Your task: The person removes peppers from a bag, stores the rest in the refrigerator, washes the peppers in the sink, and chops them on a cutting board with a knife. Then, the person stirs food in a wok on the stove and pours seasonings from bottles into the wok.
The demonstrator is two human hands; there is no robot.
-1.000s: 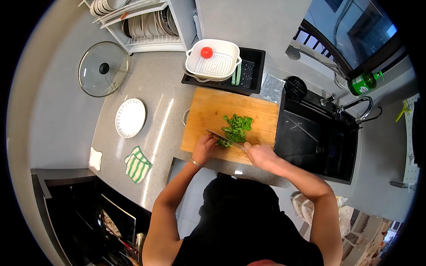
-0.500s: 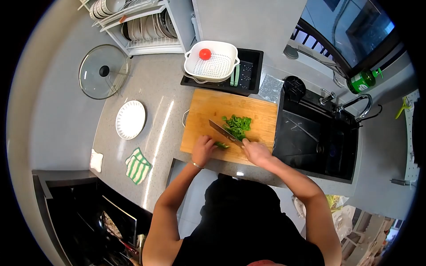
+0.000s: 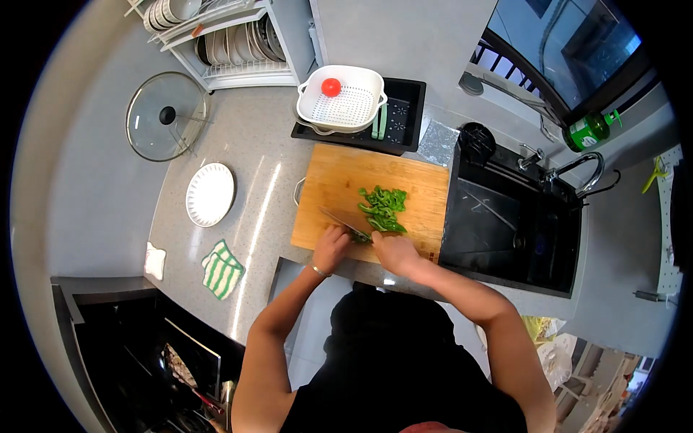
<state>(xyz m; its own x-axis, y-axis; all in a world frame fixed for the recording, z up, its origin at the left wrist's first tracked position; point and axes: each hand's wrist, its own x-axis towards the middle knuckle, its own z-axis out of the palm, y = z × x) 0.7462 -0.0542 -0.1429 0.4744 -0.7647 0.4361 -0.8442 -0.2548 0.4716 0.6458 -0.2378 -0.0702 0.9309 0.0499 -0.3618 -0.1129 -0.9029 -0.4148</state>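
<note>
Slicing bright-green chopped vegetable (image 3: 385, 197), gripping steel-bladed knife (image 3: 349, 221) in right hand (image 3: 395, 252), apparently steadying remainder with curled left hand (image 3: 332, 245); needing fingertip clearance.

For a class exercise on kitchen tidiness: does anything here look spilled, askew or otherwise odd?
No spill or obvious damage stands out. The chopped green vegetable lies on the wooden cutting board. Only the green-and-white striped cloth, left on the countertop, looks slightly untidy: it is unevenly folded.
</note>
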